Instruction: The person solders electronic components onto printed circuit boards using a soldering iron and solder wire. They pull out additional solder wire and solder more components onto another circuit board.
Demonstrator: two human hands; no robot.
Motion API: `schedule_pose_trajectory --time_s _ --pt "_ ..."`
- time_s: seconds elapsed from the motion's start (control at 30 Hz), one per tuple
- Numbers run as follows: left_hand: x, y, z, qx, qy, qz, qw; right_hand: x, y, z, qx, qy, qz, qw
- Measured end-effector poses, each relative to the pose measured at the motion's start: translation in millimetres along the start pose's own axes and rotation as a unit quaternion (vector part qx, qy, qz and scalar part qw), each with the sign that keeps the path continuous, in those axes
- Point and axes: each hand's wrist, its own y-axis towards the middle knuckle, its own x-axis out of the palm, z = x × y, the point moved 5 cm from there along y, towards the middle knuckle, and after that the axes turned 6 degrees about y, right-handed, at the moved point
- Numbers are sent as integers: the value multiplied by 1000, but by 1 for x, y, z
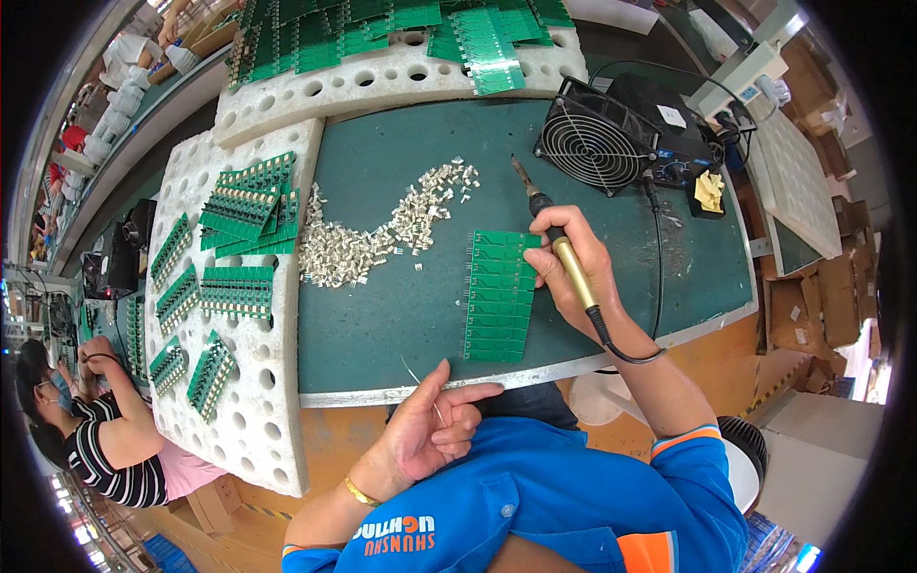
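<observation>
Nearest, the left hand pinches one thin solder wire between thumb and fingers at the mat's front edge. Beyond it, the right hand is clamped around one soldering iron, whose long axis runs diagonally, tip pointing up-left, away from the person. Just left of that hand lies one green circuit-board strip, lengthwise front to back on the green mat. Farther off: one heap of small metal parts and one black fan.

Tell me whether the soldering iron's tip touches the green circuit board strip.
Apart. The head view shows the soldering iron tip pointing away over bare mat, clear of the green circuit board strip.
</observation>
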Motion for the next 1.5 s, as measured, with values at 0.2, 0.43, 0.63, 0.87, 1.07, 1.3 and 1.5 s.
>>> schedule_pose_trajectory --time_s 0.2,0.43,0.63,0.87,1.07,1.3,1.5 --pt "2 -14 8 94 127 49 986 -1 10 7 -35 -88 -21 995" --pt "10 -24 21 180 243 133 944 5 13 7 -76 -157 -23 984" --pt "18 -32 35 282 355 213 866 8 21 13 -135 -176 -19 975" --pt "21 -46 59 358 449 268 773 6 31 14 -156 -202 -15 967" --pt "26 -46 85 455 513 325 651 5 28 11 -149 -216 -11 965" --pt "77 -102 127 640 528 475 295 -9 -2 -19 -205 -139 35 968" --pt "115 -78 170 694 608 330 200 -17 -24 -39 -141 -41 95 985"
